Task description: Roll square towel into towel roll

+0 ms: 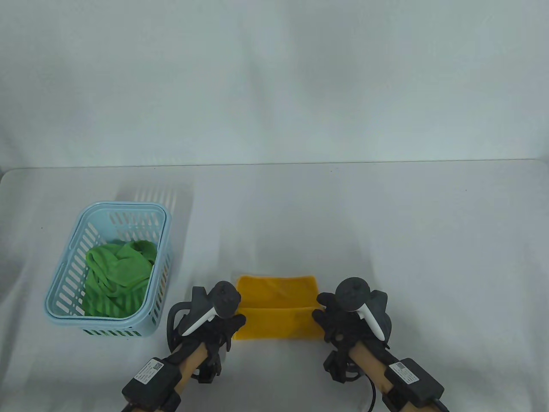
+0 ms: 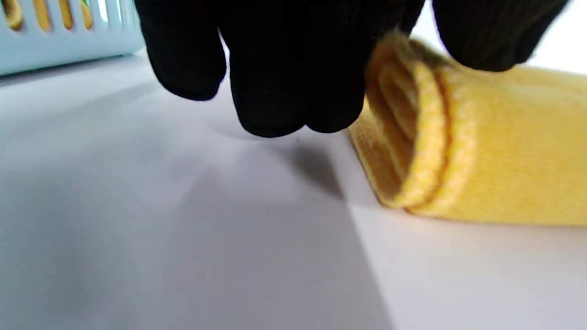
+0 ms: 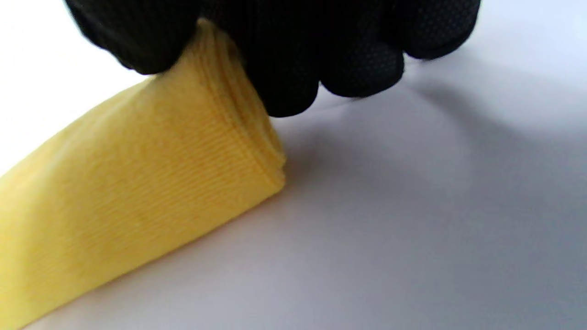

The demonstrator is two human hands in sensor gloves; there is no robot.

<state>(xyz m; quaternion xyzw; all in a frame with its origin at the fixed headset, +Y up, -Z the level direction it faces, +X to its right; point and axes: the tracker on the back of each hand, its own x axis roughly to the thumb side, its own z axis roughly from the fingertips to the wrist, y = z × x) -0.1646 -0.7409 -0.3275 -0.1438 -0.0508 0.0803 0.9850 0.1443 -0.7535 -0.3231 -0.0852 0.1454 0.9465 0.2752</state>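
1. Basket (image 1: pixel 64 296) of pale blue slotted plastic sits at the table's left, well apart from the work; a crumpled green cloth (image 1: pixel 118 274) lies inside it, probably parked there so it stays clear of the rolling space.

2. Left hand (image 1: pixel 214 328) comes in from the near edge and sits at the left end of the yellow towel (image 1: pixel 276 311). In the left wrist view the thumb and fingers (image 2: pixel 293 82) curl down over the top of that end, pinching the layers, while the other fingertips hang just above the table (image 2: pixel 183 252). I judge the grip is there to keep the coil from springing loose.

3. Towel lies on the table between the two hands, near the front edge. Its near part is already wound into a loose, flattish coil, whose layered end shows in the left wrist view (image 2: pixel 412 137); a flat strip still lies beyond it, so the roll looks partly made.

4. Right hand (image 1: pixel 339 322) mirrors the left at the towel's right end. The right wrist view shows its fingers (image 3: pixel 293 68) curled over and gripping the folded end (image 3: pixel 229 151), wrist low, knuckles forward. Holding both ends alike should keep the roll straight as it turns away from the person.
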